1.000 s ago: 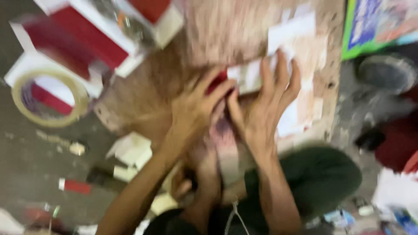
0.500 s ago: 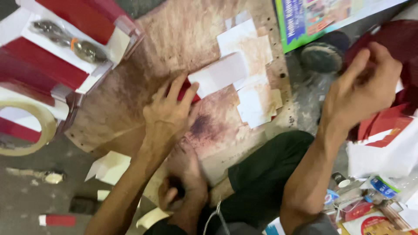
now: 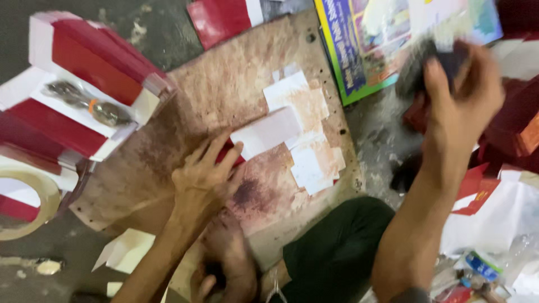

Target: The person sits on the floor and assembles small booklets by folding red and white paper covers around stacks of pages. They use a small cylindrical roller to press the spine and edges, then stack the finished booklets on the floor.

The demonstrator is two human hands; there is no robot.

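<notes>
Under the left hand (image 3: 205, 179), a red-and-white card piece (image 3: 264, 134).

Floor-level craft workshop: stained work board (image 3: 224, 112), red-and-white paper boxes (image 3: 84, 73), tape roll (image 3: 22, 207), paper scraps (image 3: 126, 249) lying about on concrete floor (image 3: 112, 22).

At centre frame the left hand (image 3: 205, 179) presses flat on a stained brown board (image 3: 224, 106), its fingers (image 3: 222, 151) touching a white paper piece (image 3: 266, 132) with red beneath. At upper right the right hand (image 3: 460, 104) is raised, gripping a blurred dark object (image 3: 426, 59) over a colourful printed sheet (image 3: 382, 39). A red-and-white box (image 3: 84, 73) sits at upper left.
</notes>
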